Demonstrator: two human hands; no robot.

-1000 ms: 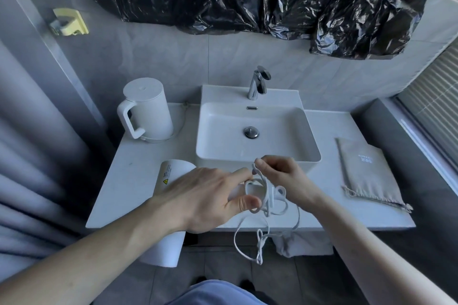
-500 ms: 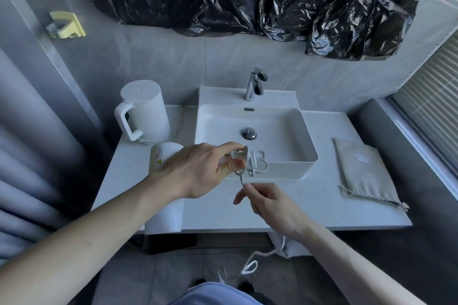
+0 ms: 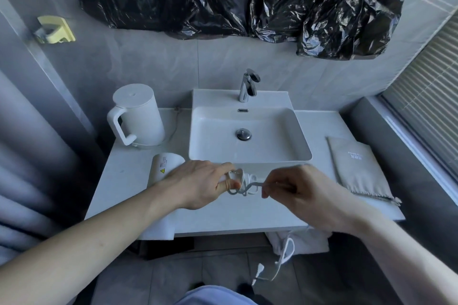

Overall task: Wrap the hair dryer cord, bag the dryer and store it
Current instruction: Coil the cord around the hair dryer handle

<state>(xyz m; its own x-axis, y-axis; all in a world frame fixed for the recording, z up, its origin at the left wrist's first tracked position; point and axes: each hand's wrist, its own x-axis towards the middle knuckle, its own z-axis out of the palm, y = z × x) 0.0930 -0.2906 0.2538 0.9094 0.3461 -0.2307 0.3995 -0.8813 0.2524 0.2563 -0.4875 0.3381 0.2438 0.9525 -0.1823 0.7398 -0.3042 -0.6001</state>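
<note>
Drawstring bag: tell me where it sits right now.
In the head view the grey drawstring bag lies flat on the white counter, right of the sink basin, just beyond the right hand, near the counter's right edge.

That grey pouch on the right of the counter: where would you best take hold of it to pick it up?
Take the grey pouch at its near end, where the drawstring edge lies towards the counter's front. It lies flat and limp, so a pinch there from the front right, clear of the sink, should lift it and probably let the mouth fall open for the dryer.
</note>
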